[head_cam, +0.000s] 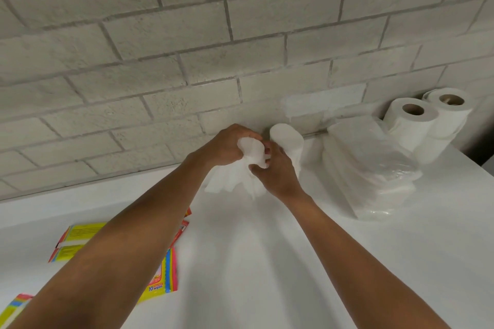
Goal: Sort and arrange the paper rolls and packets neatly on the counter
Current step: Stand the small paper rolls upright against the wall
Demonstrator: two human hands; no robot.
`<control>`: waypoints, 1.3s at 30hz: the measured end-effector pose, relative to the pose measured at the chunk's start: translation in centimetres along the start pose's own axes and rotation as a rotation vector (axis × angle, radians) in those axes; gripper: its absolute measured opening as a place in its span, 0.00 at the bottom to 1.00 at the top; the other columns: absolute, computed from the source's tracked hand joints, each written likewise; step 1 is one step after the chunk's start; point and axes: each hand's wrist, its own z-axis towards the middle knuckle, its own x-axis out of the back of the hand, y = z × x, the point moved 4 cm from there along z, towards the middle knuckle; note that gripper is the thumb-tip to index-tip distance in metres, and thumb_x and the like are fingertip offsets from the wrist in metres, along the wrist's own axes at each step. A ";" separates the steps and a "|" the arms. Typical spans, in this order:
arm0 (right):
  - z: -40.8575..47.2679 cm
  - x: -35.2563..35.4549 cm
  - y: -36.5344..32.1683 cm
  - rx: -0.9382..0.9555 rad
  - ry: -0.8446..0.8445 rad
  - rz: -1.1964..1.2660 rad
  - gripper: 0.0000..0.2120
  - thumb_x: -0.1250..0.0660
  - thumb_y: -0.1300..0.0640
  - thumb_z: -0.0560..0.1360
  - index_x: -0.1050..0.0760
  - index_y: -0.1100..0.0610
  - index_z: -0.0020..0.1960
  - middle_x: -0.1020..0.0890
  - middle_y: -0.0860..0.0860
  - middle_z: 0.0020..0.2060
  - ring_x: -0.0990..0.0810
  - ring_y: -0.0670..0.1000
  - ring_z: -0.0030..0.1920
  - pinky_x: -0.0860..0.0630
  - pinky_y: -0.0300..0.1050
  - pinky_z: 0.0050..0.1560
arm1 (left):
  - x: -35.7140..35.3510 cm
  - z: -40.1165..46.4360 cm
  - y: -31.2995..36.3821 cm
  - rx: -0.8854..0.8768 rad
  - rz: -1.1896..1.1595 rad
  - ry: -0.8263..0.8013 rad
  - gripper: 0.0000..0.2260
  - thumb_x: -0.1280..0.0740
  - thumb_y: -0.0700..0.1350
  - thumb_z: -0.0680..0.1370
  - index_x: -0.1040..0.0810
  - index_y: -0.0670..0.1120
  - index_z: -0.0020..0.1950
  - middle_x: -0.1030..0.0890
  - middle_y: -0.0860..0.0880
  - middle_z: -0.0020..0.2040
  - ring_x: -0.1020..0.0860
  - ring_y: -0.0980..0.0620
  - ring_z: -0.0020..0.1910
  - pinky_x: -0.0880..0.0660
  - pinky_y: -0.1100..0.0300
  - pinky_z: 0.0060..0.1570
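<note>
Both hands meet near the wall over the white counter (267, 262). My left hand (227, 145) and my right hand (275, 171) grip a loose, partly unwound white paper roll (251, 155), and its free sheets (230, 181) hang down onto the counter. Just right of my hands, another white roll (288, 141) stands upright. Clear-wrapped stacks of white paper (369, 168) lie further right. Two rolls with brown cores (411, 125) (446, 112) stand in the back right corner. Yellow and red wipes packets (80, 240) (163, 280) lie at the lower left, partly hidden by my left forearm.
A pale grey brick wall (213, 48) runs along the back of the counter. The counter's right edge (481, 163) drops off to a dark gap. One more coloured packet (13, 307) peeks in at the bottom left corner.
</note>
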 end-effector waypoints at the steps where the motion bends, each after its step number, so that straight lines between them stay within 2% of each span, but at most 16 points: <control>1: 0.2 -0.2 -0.1 0.002 0.011 -0.012 0.30 0.27 0.54 0.73 0.34 0.55 0.71 0.24 0.53 0.63 0.23 0.54 0.61 0.25 0.51 0.62 | -0.1 0.1 -0.2 0.005 -0.012 -0.004 0.30 0.31 0.27 0.71 0.24 0.52 0.67 0.26 0.49 0.67 0.29 0.50 0.65 0.32 0.62 0.57; 4: 0.7 -0.8 -0.1 0.003 0.052 -0.034 0.31 0.27 0.56 0.73 0.35 0.57 0.72 0.24 0.54 0.64 0.25 0.56 0.64 0.26 0.48 0.60 | -0.2 0.2 -0.9 0.031 -0.061 0.000 0.34 0.32 0.28 0.71 0.28 0.56 0.71 0.29 0.50 0.70 0.31 0.50 0.68 0.32 0.63 0.57; 8: 1.0 -1.4 0.3 -0.013 0.110 -0.071 0.35 0.28 0.55 0.74 0.40 0.56 0.76 0.27 0.55 0.69 0.25 0.56 0.65 0.27 0.46 0.60 | -0.2 0.1 -0.6 0.023 -0.088 0.017 0.36 0.32 0.29 0.72 0.32 0.55 0.74 0.32 0.50 0.72 0.33 0.52 0.70 0.35 0.66 0.59; 12: 1.1 -1.9 0.1 -0.024 0.167 -0.074 0.33 0.28 0.55 0.73 0.38 0.56 0.75 0.26 0.54 0.67 0.24 0.56 0.63 0.27 0.46 0.58 | 0.0 -0.5 -1.4 0.025 -0.131 0.051 0.35 0.34 0.29 0.72 0.33 0.56 0.75 0.34 0.49 0.73 0.35 0.52 0.71 0.37 0.65 0.64; 14: 1.1 -2.2 0.0 -0.028 0.188 -0.069 0.34 0.28 0.54 0.72 0.37 0.56 0.74 0.26 0.54 0.66 0.23 0.56 0.62 0.26 0.49 0.59 | 0.1 -1.0 -1.6 0.027 -0.153 0.097 0.35 0.34 0.30 0.72 0.33 0.56 0.74 0.34 0.50 0.72 0.34 0.51 0.72 0.35 0.64 0.65; 16: 1.1 -2.5 0.0 -0.027 0.202 -0.070 0.34 0.27 0.53 0.71 0.37 0.56 0.73 0.25 0.54 0.65 0.22 0.57 0.60 0.24 0.51 0.57 | 0.2 -1.7 -1.8 0.065 -0.198 0.154 0.34 0.33 0.31 0.72 0.33 0.54 0.75 0.33 0.49 0.72 0.32 0.49 0.70 0.31 0.58 0.67; 18: 1.0 -2.8 0.0 -0.027 0.213 -0.062 0.34 0.27 0.52 0.71 0.36 0.56 0.73 0.25 0.55 0.64 0.22 0.57 0.59 0.22 0.52 0.56 | 0.2 -2.3 -2.1 0.142 -0.225 0.203 0.34 0.31 0.33 0.73 0.35 0.54 0.76 0.33 0.47 0.72 0.29 0.47 0.67 0.27 0.52 0.65; 22: 0.9 -3.3 0.1 -0.037 0.221 -0.028 0.35 0.25 0.51 0.70 0.36 0.58 0.72 0.25 0.55 0.64 0.23 0.56 0.60 0.22 0.54 0.58 | -0.7 -3.4 -3.0 0.266 -0.240 0.191 0.36 0.29 0.36 0.74 0.39 0.55 0.77 0.31 0.47 0.73 0.24 0.44 0.64 0.23 0.51 0.59; 29: 0.3 -3.1 0.8 -0.072 0.127 0.067 0.36 0.24 0.58 0.70 0.37 0.58 0.73 0.28 0.54 0.66 0.24 0.55 0.60 0.23 0.52 0.59 | -1.8 -5.5 -3.2 0.325 -0.366 0.194 0.32 0.30 0.40 0.75 0.37 0.54 0.76 0.26 0.48 0.69 0.25 0.47 0.64 0.24 0.54 0.60; 35: -1.8 -3.2 2.0 -0.145 0.015 0.054 0.36 0.28 0.56 0.74 0.41 0.54 0.76 0.31 0.54 0.70 0.27 0.56 0.67 0.28 0.53 0.67 | -3.8 -9.0 -3.4 0.385 -0.440 0.161 0.30 0.32 0.42 0.75 0.37 0.57 0.75 0.24 0.49 0.65 0.20 0.51 0.53 0.27 0.66 0.42; 39: -3.7 -2.9 2.8 -0.200 -0.019 0.039 0.36 0.30 0.54 0.75 0.44 0.52 0.78 0.33 0.53 0.72 0.27 0.57 0.67 0.27 0.55 0.66 | -4.9 -12.5 -4.0 0.449 -0.514 0.118 0.30 0.32 0.42 0.75 0.36 0.60 0.74 0.25 0.54 0.62 0.21 0.58 0.50 0.23 0.62 0.46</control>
